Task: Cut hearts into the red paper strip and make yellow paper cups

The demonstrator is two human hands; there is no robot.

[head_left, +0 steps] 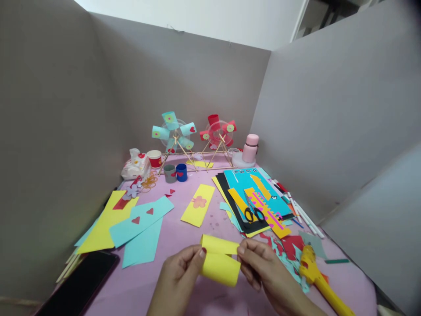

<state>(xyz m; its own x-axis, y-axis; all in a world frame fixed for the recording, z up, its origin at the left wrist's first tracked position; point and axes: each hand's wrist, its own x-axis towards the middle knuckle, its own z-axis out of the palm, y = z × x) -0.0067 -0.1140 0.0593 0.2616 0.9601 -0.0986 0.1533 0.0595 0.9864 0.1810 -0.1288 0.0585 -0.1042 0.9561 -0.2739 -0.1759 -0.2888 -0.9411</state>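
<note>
A strip of yellow paper (221,267), curled into a loop, is held up above the near part of the table. My left hand (184,274) pinches its left side between thumb and fingers. At its right side, my right hand (263,267) grips the upper edge with thumb and forefinger. The lower curl of the strip hangs close by the right fingers; whether its ends overlap I cannot tell. Beyond the hands lies a flat yellow paper piece (190,215) with an orange flower shape (199,202) on it.
Paper-cup windmill wheels, one light blue (176,131) and one red (219,134), stand at the back on stick frames. Scissors (254,214) lie on stacked sheets at right, near a yellow glue gun (312,272). A phone (82,285) and blue paper (141,219) are at left.
</note>
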